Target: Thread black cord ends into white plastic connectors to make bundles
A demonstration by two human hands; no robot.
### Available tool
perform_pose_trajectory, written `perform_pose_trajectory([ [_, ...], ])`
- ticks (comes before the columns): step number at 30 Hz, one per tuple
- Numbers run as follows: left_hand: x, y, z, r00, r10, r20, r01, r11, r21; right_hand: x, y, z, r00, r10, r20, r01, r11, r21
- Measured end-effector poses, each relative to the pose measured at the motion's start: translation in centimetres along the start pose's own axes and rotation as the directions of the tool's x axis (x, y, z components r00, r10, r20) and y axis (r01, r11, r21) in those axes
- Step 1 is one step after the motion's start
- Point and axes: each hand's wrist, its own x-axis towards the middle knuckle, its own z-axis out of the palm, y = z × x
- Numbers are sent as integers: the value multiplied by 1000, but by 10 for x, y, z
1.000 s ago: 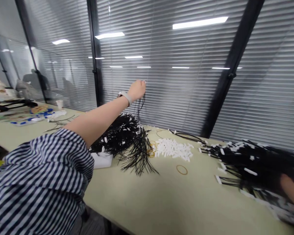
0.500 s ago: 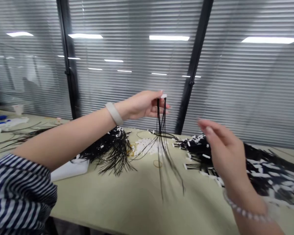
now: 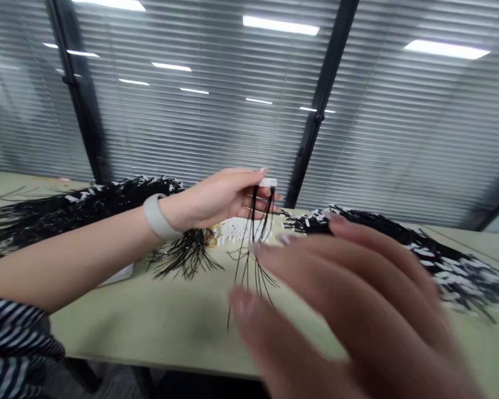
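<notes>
Your left hand (image 3: 228, 194) pinches white tag (image 3: 268, 182), black strings (image 3: 254, 208) dangling above desk (image 3: 162, 321). Your right hand (image 3: 357, 310) spread, large and blurred in foreground, contact with strings unclear. White pieces (image 3: 233, 229) lie on desk between two black piles (image 3: 112, 205).

White light bars (image 3: 280, 25) shine back from the gray blinds (image 3: 216, 138), bright on top of dim. The table (image 3: 158, 310) has soft, faint shadows. My right hand (image 3: 370, 310) is big, close and smeary. My left hand (image 3: 220, 194) looks a bit clearer. The dark posts (image 3: 322, 105) lean, and the black strands on the right (image 3: 474, 277) look fuzzy.
</notes>
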Motion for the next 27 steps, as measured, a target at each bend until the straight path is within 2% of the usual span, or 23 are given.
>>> perform_pose_trajectory([
  [1, -3, -1, -1, 1000, 27, -11, -27, 999, -34, 9, 6, 5, 947, -61, -315, 25, 993, -116],
  [2, -7, -2, -1, 998, 57, -25, -59, 996, -65, 18, 15, 10, 836, -174, -520, 47, 967, -249],
  [3, -11, -4, -1, 995, 89, -42, -92, 992, -85, 26, 25, 17, 727, -194, -659, -3, 958, -285],
  [4, -14, -6, -2, 992, 117, -55, -121, 989, -86, 33, 37, 23, 698, -132, -704, -56, 970, -237],
  [5, -18, -9, -3, 990, 130, -63, -134, 989, -61, 40, 49, 30, 733, -32, -679, -69, 990, -122],
  [7, -23, -16, -7, 989, 132, -69, -127, 989, 69, 50, 72, 37, 833, 107, -543, -65, 993, 95],
  [9, -27, -24, -15, 980, 161, -114, -124, 951, 282, 54, 87, 36, 893, 171, -417, -107, 979, 173],
  [12, -30, -36, -29, 949, 257, -184, -107, 810, 577, 53, 94, 21, 943, 152, -297, -161, 987, -6],
  [14, -31, -47, -34, 957, 245, -155, -91, 762, 641, 50, 95, 10, 980, 123, -158, -142, 983, -117],
  [15, -31, -55, -35, 969, 209, -129, -81, 768, 635, 50, 96, 6, 990, 121, -76, -131, 982, -138],
  [17, -32, -72, -32, 991, 94, -91, -18, 789, 614, 48, 102, 5, 987, 147, 65, -135, 978, -161],
  [19, -32, -93, -28, 993, 10, -114, 60, 802, 594, 46, 116, 7, 959, 182, 219, -143, 972, -184],
  [22, -29, -124, -25, 969, -149, -197, 224, 864, 451, 37, 149, 3, 859, 228, 459, -135, 965, -226],
  [25, -26, -148, -27, 919, -331, -216, 377, 898, 227, 34, 185, -15, 813, 265, 519, -152, 956, -250],
  [27, -25, -159, -29, 893, -404, -200, 429, 897, 106, 43, 204, -25, 838, 273, 472, -162, 951, -263],
])
